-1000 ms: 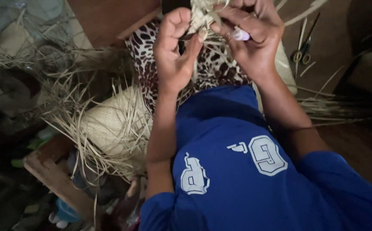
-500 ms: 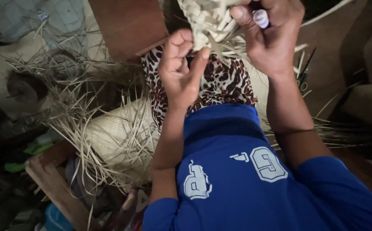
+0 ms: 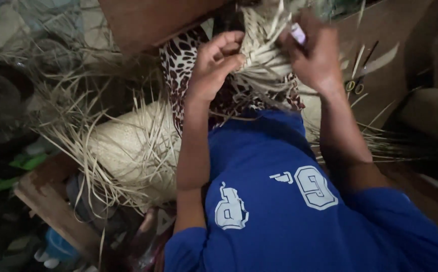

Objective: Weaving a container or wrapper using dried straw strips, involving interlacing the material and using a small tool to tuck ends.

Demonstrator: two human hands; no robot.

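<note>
A pale woven straw piece (image 3: 264,48) with loose strands hangs over my lap, above a leopard-print cloth (image 3: 178,60). My left hand (image 3: 214,65) pinches its left edge between thumb and fingers. On the right side my right hand (image 3: 317,55) grips the weave, and a small white and purple object (image 3: 298,34) pokes out between its fingers. I wear a blue shirt with white marks.
A second woven straw piece (image 3: 128,146) with long loose strands lies at the left. Scissors (image 3: 357,83) rest on the brown surface to the right. A wooden board (image 3: 148,20) stands behind, a wooden frame (image 3: 53,206) lower left, and straw bundles (image 3: 405,141) at the right.
The woven piece has come down from held-up toward my lap. Both hands lowered with it, and my left hand closed onto its edge.
</note>
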